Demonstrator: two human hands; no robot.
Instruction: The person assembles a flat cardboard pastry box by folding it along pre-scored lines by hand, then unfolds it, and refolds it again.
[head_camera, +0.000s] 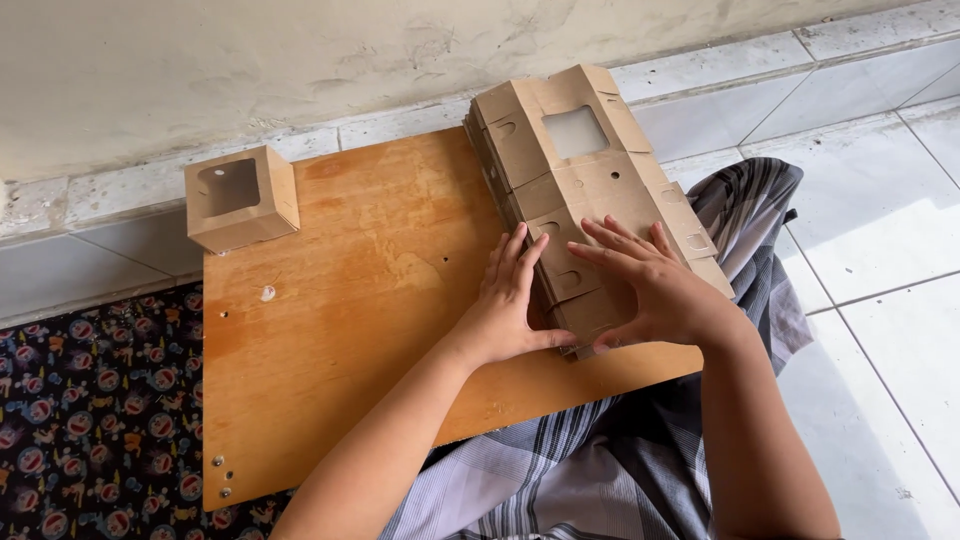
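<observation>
Centrally, stack of flat cardboard box blanks (590, 190) on wooden board (340, 330), near its right edge, overhanging slightly. Left hand (510, 300) and right hand (655, 290) resting on near end of stack, fingers spread flat, not clenched; thumbs perhaps hooked under top blank. Step judged: separating one blank; lifting needs a clean peel. Folded windowed box (240, 198) at far left corner; open board between.
</observation>
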